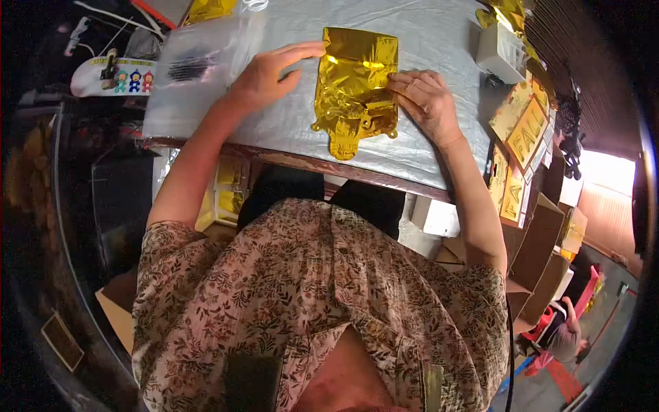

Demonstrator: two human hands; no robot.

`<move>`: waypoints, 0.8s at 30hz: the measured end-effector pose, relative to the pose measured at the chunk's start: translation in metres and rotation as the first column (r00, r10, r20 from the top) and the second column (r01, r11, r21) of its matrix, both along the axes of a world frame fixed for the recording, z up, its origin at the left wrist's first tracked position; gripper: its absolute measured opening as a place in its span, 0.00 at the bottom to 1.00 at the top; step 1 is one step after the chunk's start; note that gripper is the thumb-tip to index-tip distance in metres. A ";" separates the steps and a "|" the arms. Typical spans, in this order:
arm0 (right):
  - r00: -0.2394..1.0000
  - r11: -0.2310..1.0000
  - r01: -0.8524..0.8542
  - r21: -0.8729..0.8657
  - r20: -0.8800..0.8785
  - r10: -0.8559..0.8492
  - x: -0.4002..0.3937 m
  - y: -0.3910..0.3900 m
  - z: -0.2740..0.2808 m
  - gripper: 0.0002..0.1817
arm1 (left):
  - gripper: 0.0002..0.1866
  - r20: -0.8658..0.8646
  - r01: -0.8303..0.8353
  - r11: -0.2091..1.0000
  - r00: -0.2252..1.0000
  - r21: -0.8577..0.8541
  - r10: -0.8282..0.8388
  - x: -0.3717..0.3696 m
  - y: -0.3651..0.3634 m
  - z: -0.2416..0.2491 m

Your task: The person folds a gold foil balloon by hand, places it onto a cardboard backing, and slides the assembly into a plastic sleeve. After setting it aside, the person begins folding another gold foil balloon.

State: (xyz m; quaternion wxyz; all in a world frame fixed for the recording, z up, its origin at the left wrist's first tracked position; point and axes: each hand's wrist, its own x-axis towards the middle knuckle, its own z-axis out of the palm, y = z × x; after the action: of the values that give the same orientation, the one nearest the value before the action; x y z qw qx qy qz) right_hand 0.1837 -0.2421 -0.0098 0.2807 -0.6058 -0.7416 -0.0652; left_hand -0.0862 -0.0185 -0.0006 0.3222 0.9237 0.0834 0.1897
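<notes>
A flat, shiny gold foil balloon (353,86) lies on the covered tabletop. Its upper part looks folded into a rectangle, and small tabs stick out at its lower end. My left hand (271,72) is open, fingers stretched out and thumb apart, with the fingertips touching the foil's upper left edge. At the right edge, my right hand (427,99) has its fingers bent and closed on the foil. The tips of the right thumb and fingers are partly hidden.
The worktable (281,134) has a silvery cover. A white box (500,51) stands at its right, near packages marked FALL (527,134). More gold foil (209,9) lies at the back left. Cardboard boxes (539,244) stand right; another person (564,336) is farther off.
</notes>
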 end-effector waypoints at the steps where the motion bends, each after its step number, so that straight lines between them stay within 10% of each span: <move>1: 1.000 1.000 0.008 0.019 -0.006 -0.008 -0.001 0.000 -0.001 0.12 | 0.28 -0.002 -0.011 1.000 1.000 0.001 0.011 -0.004 -0.003 0.001; 24: 0.989 0.996 0.053 -0.067 -0.134 -0.062 -0.005 -0.008 -0.005 0.14 | 0.32 -0.107 0.131 0.946 0.989 0.298 -0.103 0.028 0.004 -0.023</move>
State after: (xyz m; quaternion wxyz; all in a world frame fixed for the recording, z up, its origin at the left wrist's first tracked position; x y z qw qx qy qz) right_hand 0.1785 -0.2501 -0.0150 0.3092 -0.6385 -0.7047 -0.0081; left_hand -0.0583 -0.0148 -0.0236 0.1830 0.9732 0.0129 0.1389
